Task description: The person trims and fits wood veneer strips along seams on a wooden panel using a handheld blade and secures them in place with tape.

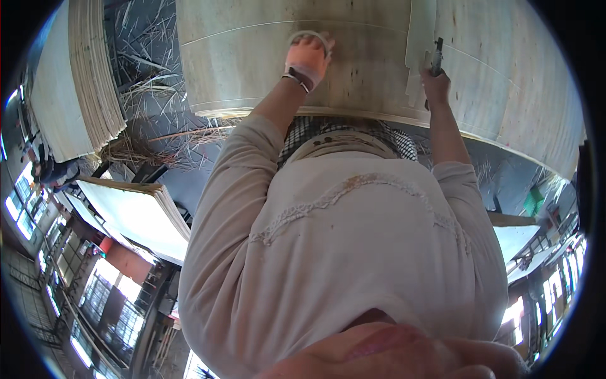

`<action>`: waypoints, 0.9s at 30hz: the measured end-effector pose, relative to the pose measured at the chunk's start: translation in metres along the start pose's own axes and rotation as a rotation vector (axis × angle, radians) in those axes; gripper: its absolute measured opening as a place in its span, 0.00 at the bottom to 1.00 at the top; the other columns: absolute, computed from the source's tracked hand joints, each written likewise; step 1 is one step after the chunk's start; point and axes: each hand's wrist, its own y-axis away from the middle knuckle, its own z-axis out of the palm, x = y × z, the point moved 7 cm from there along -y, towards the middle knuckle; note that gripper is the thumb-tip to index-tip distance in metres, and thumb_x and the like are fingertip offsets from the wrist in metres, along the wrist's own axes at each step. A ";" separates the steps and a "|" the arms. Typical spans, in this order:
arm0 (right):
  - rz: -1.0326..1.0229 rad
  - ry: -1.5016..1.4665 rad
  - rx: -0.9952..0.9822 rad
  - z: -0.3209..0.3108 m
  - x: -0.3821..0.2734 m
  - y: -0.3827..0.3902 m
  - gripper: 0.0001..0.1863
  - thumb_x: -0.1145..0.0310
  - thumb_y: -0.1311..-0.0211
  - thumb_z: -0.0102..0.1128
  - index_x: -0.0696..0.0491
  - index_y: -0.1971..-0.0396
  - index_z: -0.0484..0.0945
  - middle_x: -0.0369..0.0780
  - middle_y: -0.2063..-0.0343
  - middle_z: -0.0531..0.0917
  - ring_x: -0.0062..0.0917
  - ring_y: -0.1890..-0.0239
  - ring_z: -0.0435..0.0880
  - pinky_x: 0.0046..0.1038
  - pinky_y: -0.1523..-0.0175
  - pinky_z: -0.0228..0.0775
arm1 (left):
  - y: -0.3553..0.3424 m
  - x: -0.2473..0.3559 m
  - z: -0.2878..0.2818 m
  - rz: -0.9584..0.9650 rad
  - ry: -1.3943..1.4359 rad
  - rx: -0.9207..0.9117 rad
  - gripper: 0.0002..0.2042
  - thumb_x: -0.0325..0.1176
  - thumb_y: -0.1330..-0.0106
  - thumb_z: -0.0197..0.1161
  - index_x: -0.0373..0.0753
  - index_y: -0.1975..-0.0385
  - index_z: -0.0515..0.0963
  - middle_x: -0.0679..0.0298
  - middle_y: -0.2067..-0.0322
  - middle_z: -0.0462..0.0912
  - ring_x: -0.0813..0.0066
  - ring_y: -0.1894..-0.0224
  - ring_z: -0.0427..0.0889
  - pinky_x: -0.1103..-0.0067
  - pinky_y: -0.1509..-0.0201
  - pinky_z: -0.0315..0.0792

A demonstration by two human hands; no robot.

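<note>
My left hand (306, 62), in a pale pink glove with a band at the wrist, rests on a large pale wood veneer sheet (233, 69), its bent fingers gripping a pale ring (303, 34), perhaps a tape roll. My right hand (437, 85) is closed on a narrow hand tool (437, 55) with dark and metal parts; its exact kind is unclear. The tool is over the right part of the sheets, beside a narrow overlapping veneer strip (419, 25) with a vertical seam. The sheets' near edge bows just in front of my body.
Stacks of veneer (69, 95) stand at the left, with more pale sheets (126, 208) lower left. Wood scraps (151, 95) litter the grey floor between them. A person (53, 170) is at the far left. A green object (533, 201) lies low at right.
</note>
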 end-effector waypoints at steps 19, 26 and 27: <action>0.159 -0.417 -0.232 0.199 -0.048 0.198 0.22 0.57 0.35 0.55 0.58 0.49 0.75 0.48 0.71 0.82 0.29 0.71 0.83 0.33 0.65 0.73 | 0.036 -0.038 0.000 -0.214 0.578 -0.412 0.22 0.49 0.40 0.65 0.40 0.52 0.81 0.56 0.58 0.86 0.56 0.53 0.83 0.70 0.49 0.76; -0.057 -0.315 -0.004 0.222 -0.085 0.150 0.23 0.60 0.35 0.54 0.58 0.44 0.71 0.55 0.65 0.83 0.48 0.60 0.84 0.41 0.56 0.74 | -0.015 -0.029 0.002 -0.233 0.423 -0.439 0.23 0.55 0.39 0.61 0.43 0.54 0.83 0.54 0.58 0.85 0.55 0.52 0.82 0.67 0.47 0.75; -0.074 -0.344 -0.010 0.225 -0.092 0.146 0.23 0.60 0.34 0.53 0.58 0.44 0.71 0.56 0.63 0.83 0.51 0.58 0.82 0.43 0.54 0.73 | -0.017 -0.034 0.004 -0.257 0.396 -0.429 0.23 0.55 0.39 0.61 0.43 0.54 0.83 0.54 0.58 0.85 0.54 0.52 0.82 0.67 0.47 0.74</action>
